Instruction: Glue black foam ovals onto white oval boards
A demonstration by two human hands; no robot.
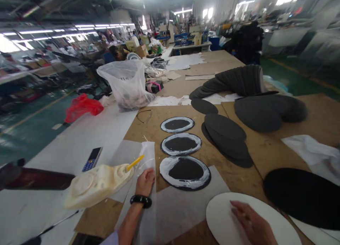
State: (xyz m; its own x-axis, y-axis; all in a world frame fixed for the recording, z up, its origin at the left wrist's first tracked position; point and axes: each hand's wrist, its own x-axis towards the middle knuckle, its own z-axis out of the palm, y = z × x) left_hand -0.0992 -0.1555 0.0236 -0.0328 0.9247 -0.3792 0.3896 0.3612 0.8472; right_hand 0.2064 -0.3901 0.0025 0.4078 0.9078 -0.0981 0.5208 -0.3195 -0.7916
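My left hand (145, 182), a dark bangle at its wrist, rests with fingers curled on a translucent sheet (148, 220); whatever it may hold is hidden. Just left of it lies a cream plastic container (91, 184) with a yellow stick (135, 162) at its opening. Three dark ovals with rings of white paste stand in a column: near (186, 169), middle (181, 144) and far (177, 124). At the lower right my right hand (245, 216) lies over a large white oval (220, 209), fingers extended and slightly blurred.
Grey ovals (225, 130) overlap right of centre, with a long fanned stack (239, 82) behind. A large black oval (302, 195) lies far right. At left are a phone (92, 159), a red bag (83, 108) and a filled clear plastic bag (127, 84). Glasses (144, 116) lie beyond.
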